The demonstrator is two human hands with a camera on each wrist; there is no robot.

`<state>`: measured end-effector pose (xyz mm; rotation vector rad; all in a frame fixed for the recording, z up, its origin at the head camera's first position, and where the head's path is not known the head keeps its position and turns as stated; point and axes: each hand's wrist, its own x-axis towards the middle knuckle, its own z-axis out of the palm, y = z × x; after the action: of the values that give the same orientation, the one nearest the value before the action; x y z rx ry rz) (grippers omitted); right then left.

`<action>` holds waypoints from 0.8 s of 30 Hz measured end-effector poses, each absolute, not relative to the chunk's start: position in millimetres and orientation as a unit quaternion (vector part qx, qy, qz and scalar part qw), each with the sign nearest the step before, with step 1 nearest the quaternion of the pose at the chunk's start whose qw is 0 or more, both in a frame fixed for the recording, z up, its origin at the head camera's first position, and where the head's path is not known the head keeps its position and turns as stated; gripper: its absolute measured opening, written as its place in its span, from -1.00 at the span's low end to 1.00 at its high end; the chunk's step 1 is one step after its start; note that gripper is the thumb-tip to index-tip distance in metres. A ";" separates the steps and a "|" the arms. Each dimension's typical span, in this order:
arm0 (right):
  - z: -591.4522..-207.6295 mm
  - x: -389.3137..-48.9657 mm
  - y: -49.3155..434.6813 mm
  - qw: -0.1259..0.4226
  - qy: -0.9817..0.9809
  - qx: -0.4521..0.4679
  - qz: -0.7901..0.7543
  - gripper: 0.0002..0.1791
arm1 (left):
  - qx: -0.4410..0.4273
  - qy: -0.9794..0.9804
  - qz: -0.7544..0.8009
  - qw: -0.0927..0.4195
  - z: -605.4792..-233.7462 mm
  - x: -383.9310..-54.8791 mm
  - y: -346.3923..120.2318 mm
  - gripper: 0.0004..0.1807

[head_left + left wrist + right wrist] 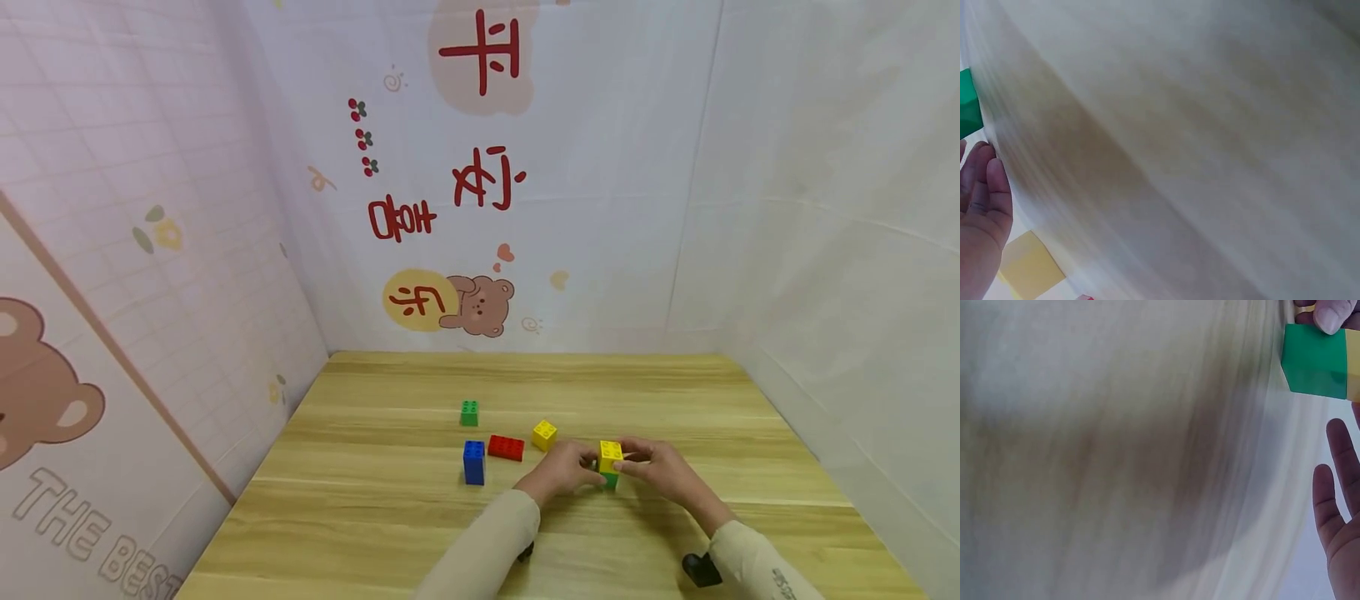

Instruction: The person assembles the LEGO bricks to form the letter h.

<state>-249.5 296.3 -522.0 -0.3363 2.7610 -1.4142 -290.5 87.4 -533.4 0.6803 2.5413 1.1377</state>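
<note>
A yellow toy brick point(611, 454) sits on top of a green toy brick point(610, 481), the two stacked upright between my hands. My left hand point(564, 468) holds the green brick from the left side, its thumb point(1330, 317) lying against the green face in the right wrist view. From the right, my right hand point(662, 473) pinches the yellow brick with thumb and forefinger. Its other fingers point(1342, 453) spread away from the stack. Only a corner of the green brick shows in the left wrist view, beside the left fingers point(999, 187).
On the wooden table point(360, 517), left of the hands, stand a tall blue brick point(474, 462), a flat red brick point(506, 447), a second yellow brick point(544, 435) and, farther back, a small green brick point(469, 412). Printed white cloth walls point(600, 208) enclose the table.
</note>
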 end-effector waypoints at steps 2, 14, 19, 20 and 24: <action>-524.5 -249.8 295.4 0.006 0.884 -0.101 -0.457 -0.45 | 0.241 0.881 0.383 0.134 -532.0 -290.3 86.6 -0.63; -524.2 -245.7 297.6 0.022 0.900 -0.076 -0.428 -0.28 | 0.219 0.879 0.388 0.168 -514.9 -289.6 71.7 -0.41; -513.6 -247.4 297.5 0.020 0.900 -0.076 -0.428 -0.26 | 0.237 0.880 0.383 0.151 -501.2 -292.3 65.3 -0.43; -511.3 -247.7 297.2 0.018 0.900 -0.076 -0.429 -0.27 | 0.242 0.880 0.381 0.145 -499.1 -293.1 64.2 -0.44; -503.6 -249.7 295.1 0.010 0.898 -0.077 -0.433 -0.29 | 0.253 0.875 0.390 0.133 -491.2 -296.4 58.8 -0.46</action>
<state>-249.7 295.1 -503.6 -0.2397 2.8040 -1.3509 -296.4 58.8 -491.2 0.7337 2.5396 1.1305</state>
